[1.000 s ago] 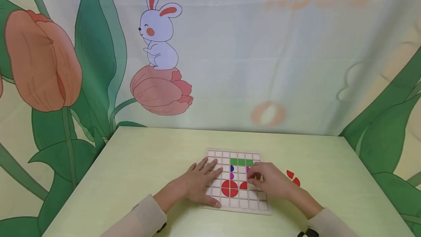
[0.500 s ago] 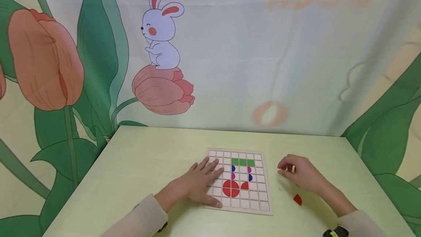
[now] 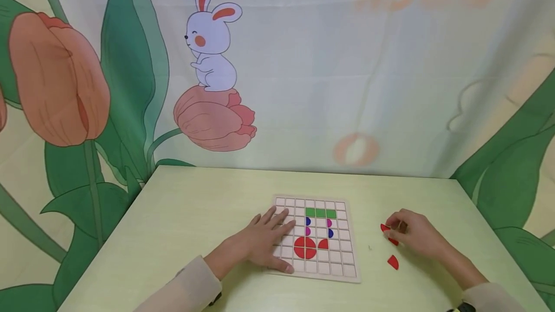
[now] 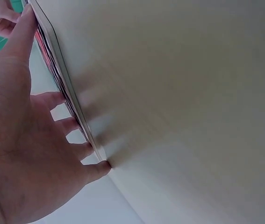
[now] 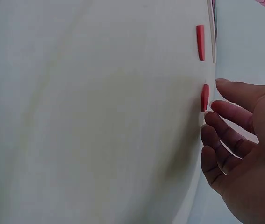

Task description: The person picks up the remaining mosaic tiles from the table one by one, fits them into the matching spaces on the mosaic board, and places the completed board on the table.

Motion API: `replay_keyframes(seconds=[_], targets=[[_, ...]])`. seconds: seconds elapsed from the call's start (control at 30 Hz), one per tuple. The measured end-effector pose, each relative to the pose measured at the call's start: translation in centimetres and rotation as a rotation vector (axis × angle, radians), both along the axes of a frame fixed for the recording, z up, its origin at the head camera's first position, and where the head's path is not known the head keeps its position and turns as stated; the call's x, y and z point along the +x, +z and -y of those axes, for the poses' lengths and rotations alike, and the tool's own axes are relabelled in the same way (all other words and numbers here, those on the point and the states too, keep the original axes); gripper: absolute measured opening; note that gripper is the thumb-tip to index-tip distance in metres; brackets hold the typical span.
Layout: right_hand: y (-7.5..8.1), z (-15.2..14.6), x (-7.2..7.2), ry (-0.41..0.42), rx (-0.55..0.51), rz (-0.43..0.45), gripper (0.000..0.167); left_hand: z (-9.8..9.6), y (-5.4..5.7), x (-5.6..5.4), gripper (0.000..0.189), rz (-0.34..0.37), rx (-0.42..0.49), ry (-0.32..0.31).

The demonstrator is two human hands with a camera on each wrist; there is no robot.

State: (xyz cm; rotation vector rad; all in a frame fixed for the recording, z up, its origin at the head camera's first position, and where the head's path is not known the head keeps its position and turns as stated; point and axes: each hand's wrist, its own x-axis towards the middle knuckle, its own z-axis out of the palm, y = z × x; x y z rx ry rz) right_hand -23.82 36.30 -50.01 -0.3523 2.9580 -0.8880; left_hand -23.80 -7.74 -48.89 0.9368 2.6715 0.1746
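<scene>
A pale wooden grid board (image 3: 336, 269) lies on the table. My left hand (image 3: 262, 242) rests flat on its left side, fingers spread; the left wrist view shows the fingertips (image 4: 82, 150) along its edge. In the board's cells sit green squares (image 3: 321, 213), small blue and magenta half-rounds, a red circle of quarter pieces (image 3: 305, 248) and a single red quarter (image 3: 323, 244). Right of the board, my right hand (image 3: 414, 232) reaches over red quarter pieces, partly covering them. In the right wrist view, thumb and index finger stand apart beside one red piece (image 5: 204, 97); contact is unclear.
Another loose red quarter piece (image 3: 393, 262) lies nearer the front, below the right hand. The pale table (image 3: 195, 215) ends at the back against a printed curtain (image 3: 295, 85) with a rabbit and tulips.
My right hand has moved from the board rightward to the loose red pieces. A blue half-round now shows in the cell where it was. The left hand has stayed in place.
</scene>
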Motion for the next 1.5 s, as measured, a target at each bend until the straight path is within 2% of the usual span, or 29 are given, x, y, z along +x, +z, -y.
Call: replay_keyframes(seconds=[0.27, 0.73, 1.03, 1.37, 1.5], targets=[[-0.15, 0.29, -0.34, 0.011, 0.024, -0.01, 0.017, -0.04, -0.11, -0.16, 0.117, -0.005, 0.001, 0.0], [0.14, 0.77, -0.28, -0.014, 0.005, 0.061, 0.013, 0.09, -0.39, -0.03, 0.118, -0.031, 0.001, -0.007], [0.08, 0.79, -0.22, -0.02, -0.02, 0.077, 0.017, 0.05, -0.3, -0.01, 0.117, -0.024, 0.004, -0.003], [-0.1, 0.72, -0.04, 0.022, -0.021, 0.027, 0.012, -0.01, -0.14, 0.14, 0.118, -0.024, -0.007, 0.003], [0.17, 0.65, -0.24, 0.027, -0.031, 0.039, 0.008, -0.03, -0.02, 0.08, 0.117, -0.023, -0.007, 0.002]])
